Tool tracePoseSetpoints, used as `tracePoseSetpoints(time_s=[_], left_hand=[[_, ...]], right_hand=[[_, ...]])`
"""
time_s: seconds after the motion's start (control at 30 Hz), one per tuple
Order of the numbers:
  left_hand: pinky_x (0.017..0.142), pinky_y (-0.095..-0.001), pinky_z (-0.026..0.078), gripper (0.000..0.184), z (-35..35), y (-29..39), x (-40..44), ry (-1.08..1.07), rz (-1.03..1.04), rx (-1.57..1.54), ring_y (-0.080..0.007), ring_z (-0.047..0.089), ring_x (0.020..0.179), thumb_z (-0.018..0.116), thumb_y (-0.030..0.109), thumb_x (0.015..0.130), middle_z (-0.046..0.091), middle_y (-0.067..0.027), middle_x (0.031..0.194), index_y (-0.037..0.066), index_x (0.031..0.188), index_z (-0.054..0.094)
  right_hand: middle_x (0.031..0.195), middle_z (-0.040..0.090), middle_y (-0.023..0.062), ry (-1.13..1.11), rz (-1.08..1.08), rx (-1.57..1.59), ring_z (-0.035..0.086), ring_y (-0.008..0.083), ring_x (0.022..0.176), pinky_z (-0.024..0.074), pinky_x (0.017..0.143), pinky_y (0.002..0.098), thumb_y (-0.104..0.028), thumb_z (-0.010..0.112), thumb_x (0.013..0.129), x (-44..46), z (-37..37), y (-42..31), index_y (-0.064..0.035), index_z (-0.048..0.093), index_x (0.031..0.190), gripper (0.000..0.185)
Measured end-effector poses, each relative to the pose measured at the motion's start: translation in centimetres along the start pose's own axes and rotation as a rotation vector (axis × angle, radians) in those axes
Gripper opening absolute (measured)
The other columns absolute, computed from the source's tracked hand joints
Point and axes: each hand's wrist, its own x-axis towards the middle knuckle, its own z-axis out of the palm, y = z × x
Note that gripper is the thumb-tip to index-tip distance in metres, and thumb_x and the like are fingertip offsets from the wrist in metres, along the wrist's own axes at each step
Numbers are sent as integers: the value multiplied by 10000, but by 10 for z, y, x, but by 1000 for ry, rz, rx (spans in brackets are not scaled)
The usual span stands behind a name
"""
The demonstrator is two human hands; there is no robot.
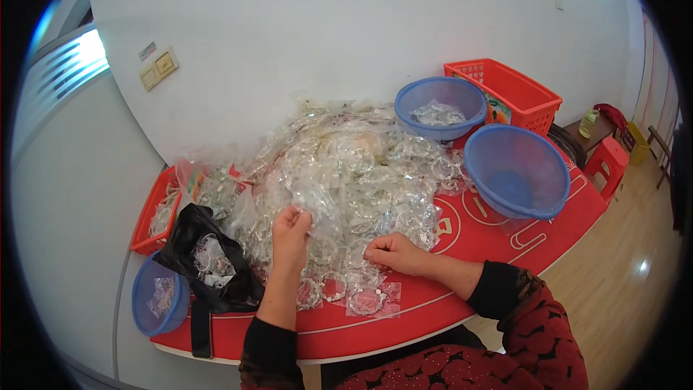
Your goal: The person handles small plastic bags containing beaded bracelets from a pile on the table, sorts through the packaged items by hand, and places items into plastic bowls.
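A large heap of clear plastic packets [346,166] with small items inside covers the middle of the red table. At the heap's front left, my left hand [291,227] is closed, its thumb and fingers pinching a clear plastic bag [315,206]. My right hand [395,253] rests low at the heap's front right, fingers curled against the packets; what they hold, if anything, is too small to tell. Below it, near the table edge, a flat clear packet [367,301] with a ring-shaped item lies on the red cloth.
Two blue basins [441,132] [538,206] and a red basket [538,110] stand at the right. On the left are a black bag [249,290], a red basket [147,244] and a blue basin [140,318]. A red stool [613,159] stands beyond the table.
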Motion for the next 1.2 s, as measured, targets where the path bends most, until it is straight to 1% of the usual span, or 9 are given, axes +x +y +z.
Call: tracePoseSetpoints(time_s=[0.27, 0.43, 0.53, 0.73, 0.83, 0.9, 1.0, 1.1, 1.2], left_hand=[[567, -187, 417, 173, 5, -28, -51, -99, -146, -15, -67, 530, 654, 537, 11, 772, 586, -33, 790, 8, 944, 523], [606, -196, 420, 188, 11, -29, -58, -169, -138, 135, -83, 535, 692, 536, 33, 779, 583, -42, 809, -7, 962, 518], [616, -204, 420, 260, 9, -24, -60, -89, -35, 218, -94, 533, 715, 551, 63, 782, 576, -54, 857, -26, 1018, 492], [611, -206, 412, 333, 13, -3, -63, 164, 837, 1294, -98, 508, 709, 598, 104, 766, 551, -57, 877, -19, 1056, 489], [615, -201, 402, 217, 27, -11, -74, -107, 19, 228, -84, 481, 664, 607, 114, 763, 530, -21, 797, 23, 949, 542], [544, -190, 389, 153, 20, -16, -74, -211, -104, 168, -67, 469, 596, 616, 115, 757, 529, -3, 722, 37, 868, 546], [451, -175, 351, 100, 20, -10, -75, -229, -173, 151, -43, 445, 518, 618, 110, 755, 521, 21, 634, 57, 776, 535], [412, -166, 329, 91, 19, -10, -75, -253, -166, 207, -29, 438, 501, 612, 109, 760, 523, 29, 621, 66, 762, 532], [409, -162, 329, 91, 17, -18, -74, -290, -165, 209, -29, 442, 501, 602, 132, 774, 535, 25, 637, 68, 785, 540]], right_hand=[[646, 529, 4, 162, -54, 96, 477, 64, 550, 392, 478, 204, -211, 565, 799, -2, 12, -14, -12, 512, 915, 237], [639, 505, 3, 148, 21, 103, 460, 56, 544, 370, 457, 194, -136, 588, 775, 0, 12, -15, -43, 455, 822, 169], [646, 498, -4, 219, 19, 137, 445, 45, 537, 350, 443, 190, -98, 581, 772, -1, 10, -27, -62, 435, 770, 150], [643, 472, -14, 293, -198, 274, 437, 48, 530, 332, 449, 169, -55, 564, 774, 3, 6, -25, -75, 432, 848, 153], [710, 478, -14, 243, -184, 275, 453, 51, 594, 364, 512, 174, -41, 556, 777, -3, 16, -32, -69, 433, 960, 223], [774, 484, -17, 185, -159, 248, 463, 51, 655, 392, 569, 190, -42, 560, 780, -5, 20, -33, -59, 437, 1055, 302], [909, 535, 20, 96, -121, 220, 494, 69, 810, 402, 661, 209, -91, 558, 795, -8, 17, -37, -23, 454, 1026, 263], [885, 540, 7, 168, -118, 197, 500, 65, 774, 403, 647, 206, -116, 560, 798, -7, 13, -39, -25, 489, 982, 217], [808, 544, -16, 106, -56, 101, 493, 43, 686, 392, 581, 187, -128, 566, 797, -6, 0, -42, -27, 517, 934, 177]])
